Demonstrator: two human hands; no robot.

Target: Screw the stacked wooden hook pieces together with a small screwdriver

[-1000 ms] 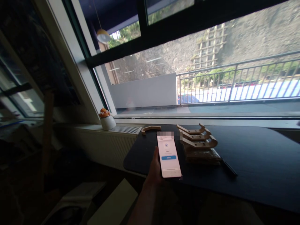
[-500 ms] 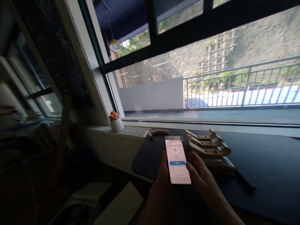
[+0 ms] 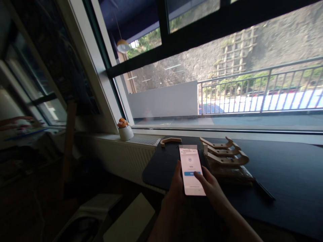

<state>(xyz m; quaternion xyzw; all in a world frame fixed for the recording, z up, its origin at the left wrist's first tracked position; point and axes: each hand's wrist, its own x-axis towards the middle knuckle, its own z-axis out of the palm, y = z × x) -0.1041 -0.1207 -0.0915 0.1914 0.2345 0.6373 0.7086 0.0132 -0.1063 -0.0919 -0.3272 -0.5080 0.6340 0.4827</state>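
A lit smartphone (image 3: 191,186) stands tilted up between my two hands, in front of the dark table. My left hand (image 3: 177,183) wraps round its left side, with the thumb along the edge and the other fingers hidden behind it. On the right side, my right hand (image 3: 211,185) grips the phone, and its thumb lies over the blue button on the white screen. Just beyond that hand, several curved wooden hooks (image 3: 228,159) rest on a clear-wrapped brown packet (image 3: 234,174). A dark pen-like stick (image 3: 264,191) lies beside the packet.
The black table (image 3: 290,181) reaches to the window. A single bent wooden piece (image 3: 171,139) lies at its far left corner. A white pot with an orange top (image 3: 125,131) stands on the sill above a radiator (image 3: 126,159). Pale boxes (image 3: 130,218) are low at the left.
My right hand has closed in on the phone, its fingers now at the right edge. Its thumb has moved left from the screen's edge onto the blue button.
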